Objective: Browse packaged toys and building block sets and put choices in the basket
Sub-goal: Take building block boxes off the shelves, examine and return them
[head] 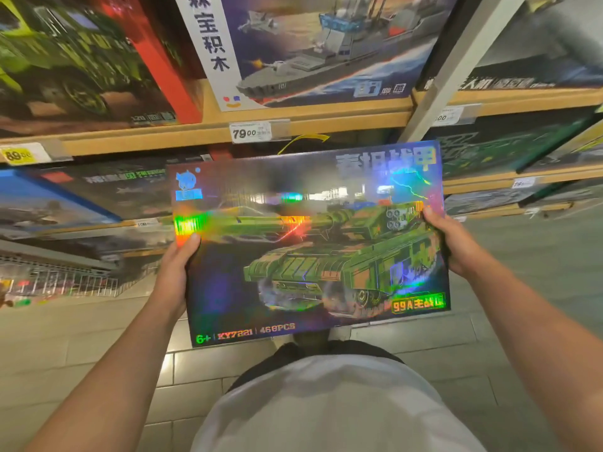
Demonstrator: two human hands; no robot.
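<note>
The tank building block box [310, 243] was held up flat in front of the body, between the wooden shelves [326, 120] and the tiled floor [98, 347], its holographic face turned toward the camera. A green camouflaged tank was printed across it, with "6+", "KY7221" and "468PCS" along the lower left edge and a yellow-green label at the lower right. Behind it, on the upper shelf, a warship box [326, 47] was stood upright, and a green vehicle box [71, 66] was seen to its left. Below the warship box a price tag [250, 132] reading 79.00 was fixed to the shelf edge. The left hand [174, 272] was closed on the tank box's left edge, thumb laid on the front. The right hand [453, 239] was closed on the right edge in the same grip.
</note>
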